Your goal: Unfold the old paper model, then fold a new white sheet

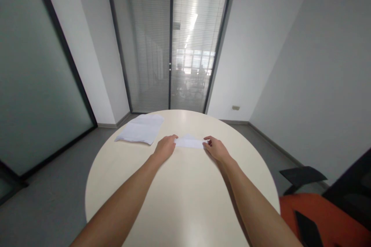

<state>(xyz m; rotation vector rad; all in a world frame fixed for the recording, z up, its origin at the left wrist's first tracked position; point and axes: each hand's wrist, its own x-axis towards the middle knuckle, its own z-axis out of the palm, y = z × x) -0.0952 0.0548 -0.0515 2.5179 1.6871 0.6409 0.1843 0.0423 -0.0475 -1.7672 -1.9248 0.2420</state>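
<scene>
A small folded strip of white paper [189, 142] lies flat on the round cream table [179, 197], a little beyond its middle. My left hand [165, 148] rests at the strip's left end, fingers curled with the tips pressing on the paper's edge. At the right end my right hand [216, 148] does the same, fingers bent and pinching that end against the table. Both forearms reach forward across the tabletop.
A stack of white paper sheets [141, 129] lies at the table's far left edge. An orange and black chair [324, 212] stands at the lower right. Glass doors with blinds [169, 46] fill the far wall; grey floor surrounds the table.
</scene>
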